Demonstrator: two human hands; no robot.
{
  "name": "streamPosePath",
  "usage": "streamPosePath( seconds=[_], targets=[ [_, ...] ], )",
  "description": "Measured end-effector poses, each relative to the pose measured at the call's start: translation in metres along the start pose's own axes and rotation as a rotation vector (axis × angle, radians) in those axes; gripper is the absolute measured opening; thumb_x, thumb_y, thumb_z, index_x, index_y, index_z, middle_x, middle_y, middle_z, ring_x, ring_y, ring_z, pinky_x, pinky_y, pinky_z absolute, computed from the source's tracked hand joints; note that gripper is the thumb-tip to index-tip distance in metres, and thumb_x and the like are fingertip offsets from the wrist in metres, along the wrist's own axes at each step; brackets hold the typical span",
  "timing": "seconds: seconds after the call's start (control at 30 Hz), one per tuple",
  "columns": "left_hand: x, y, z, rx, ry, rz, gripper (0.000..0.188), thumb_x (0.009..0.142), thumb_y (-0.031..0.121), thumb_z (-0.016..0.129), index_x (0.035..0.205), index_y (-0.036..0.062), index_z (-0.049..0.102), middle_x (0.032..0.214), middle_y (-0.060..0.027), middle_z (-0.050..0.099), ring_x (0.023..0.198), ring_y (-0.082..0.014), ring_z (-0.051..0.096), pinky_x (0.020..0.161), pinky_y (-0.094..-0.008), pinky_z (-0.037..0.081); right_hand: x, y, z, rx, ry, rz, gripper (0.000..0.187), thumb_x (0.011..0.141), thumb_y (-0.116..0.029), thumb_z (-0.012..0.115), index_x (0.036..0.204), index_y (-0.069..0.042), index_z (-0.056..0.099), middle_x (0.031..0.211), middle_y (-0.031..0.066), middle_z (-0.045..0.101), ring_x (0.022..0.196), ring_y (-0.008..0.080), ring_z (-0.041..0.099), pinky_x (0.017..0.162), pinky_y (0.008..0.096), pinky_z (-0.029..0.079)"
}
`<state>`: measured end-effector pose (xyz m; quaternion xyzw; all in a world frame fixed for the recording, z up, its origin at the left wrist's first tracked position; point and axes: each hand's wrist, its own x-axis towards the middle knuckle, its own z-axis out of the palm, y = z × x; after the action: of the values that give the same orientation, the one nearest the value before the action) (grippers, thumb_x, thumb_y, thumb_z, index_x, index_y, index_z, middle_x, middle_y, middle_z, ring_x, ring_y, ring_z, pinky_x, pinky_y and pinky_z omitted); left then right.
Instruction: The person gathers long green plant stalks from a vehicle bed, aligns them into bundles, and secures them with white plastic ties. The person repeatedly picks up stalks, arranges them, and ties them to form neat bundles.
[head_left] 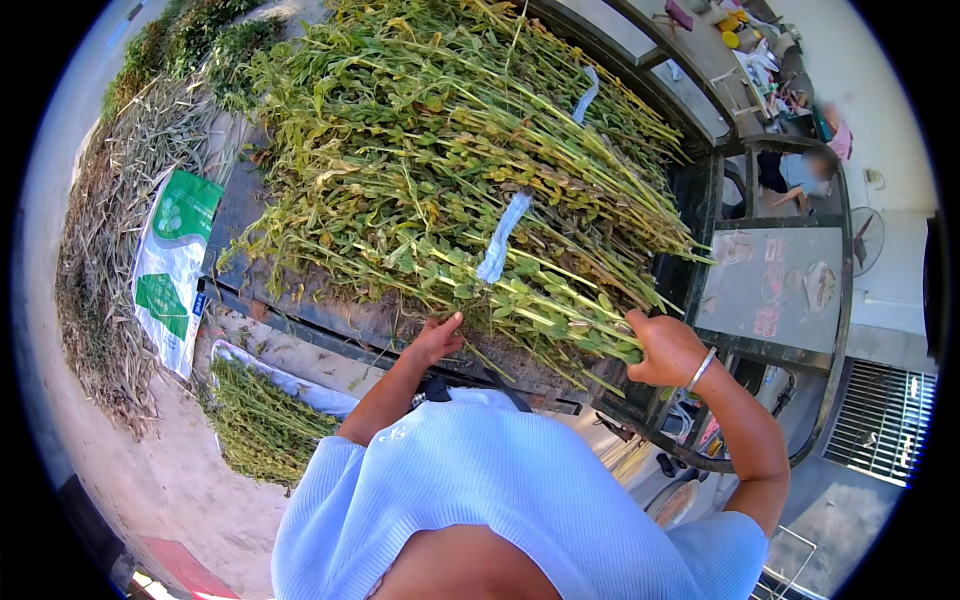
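Right hand (668, 348) closed around stem ends of green plant bundle (470, 190), near cart's right edge. Left hand (438, 338) fingers curled under bundle's lower side, gripping stalks. Bundle lies heaped across dark cart bed (300, 310), tied with white strip (503, 236). Smaller green bundle (255, 425) on ground, lower left; green-white sack (170, 265) beside cart.

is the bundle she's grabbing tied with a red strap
No: the strip around the bundle of green plants is pale white-blue, while the left hand and right hand grip its stem ends.
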<state>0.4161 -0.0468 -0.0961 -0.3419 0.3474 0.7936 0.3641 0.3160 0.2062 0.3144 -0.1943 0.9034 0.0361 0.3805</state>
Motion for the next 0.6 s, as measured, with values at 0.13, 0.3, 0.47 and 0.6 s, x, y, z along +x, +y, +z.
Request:
streamPosePath(
  seconds=[0.13,0.3,0.47,0.6],
  targets=[
    [-0.023,0.027,0.002,0.366,-0.052,-0.123,0.071,0.078,0.037,0.077,0.128,0.0064,0.037,0.119,-0.0135,0.049,0.088,-0.0231,0.061,0.075,-0.0374,0.053,-0.023,-0.005,-0.019,-0.017,-0.017,0.060,0.049,0.061,-0.019,0.072,0.098,0.001,0.046,0.069,0.0221,0.058,0.072,0.0423,0.059,0.064,0.0490,0.046],
    [-0.075,0.067,0.004,0.418,-0.371,-0.009,0.070,0.076,0.033,0.079,0.129,0.0033,0.045,0.119,-0.0132,0.053,0.113,-0.0250,0.055,0.090,-0.0381,0.049,-0.061,-0.013,-0.049,-0.097,0.029,0.092,0.044,0.063,-0.019,0.073,0.093,-0.001,0.046,0.071,0.0211,0.060,0.073,0.0421,0.060,0.064,0.0498,0.047],
    [-0.100,0.098,0.042,-0.216,-0.633,0.241,0.104,0.067,0.057,0.076,0.145,0.0132,0.024,0.143,-0.0103,0.037,0.134,-0.0325,0.035,0.105,-0.0515,0.038,-0.086,-0.030,-0.076,-0.212,0.081,0.091,0.043,0.061,-0.017,0.074,0.092,-0.003,0.047,0.066,0.0187,0.059,0.069,0.0408,0.060,0.062,0.0481,0.048],
    [-0.100,0.114,0.076,-0.486,-0.619,0.310,0.097,0.068,0.064,0.069,0.142,0.0145,0.029,0.140,-0.0109,0.041,0.130,-0.0327,0.039,0.104,-0.0541,0.038,-0.114,-0.045,-0.098,-0.311,0.103,0.164,0.041,0.059,-0.014,0.073,0.091,-0.005,0.048,0.063,0.0168,0.059,0.065,0.0392,0.060,0.059,0.0471,0.047]
  ],
)
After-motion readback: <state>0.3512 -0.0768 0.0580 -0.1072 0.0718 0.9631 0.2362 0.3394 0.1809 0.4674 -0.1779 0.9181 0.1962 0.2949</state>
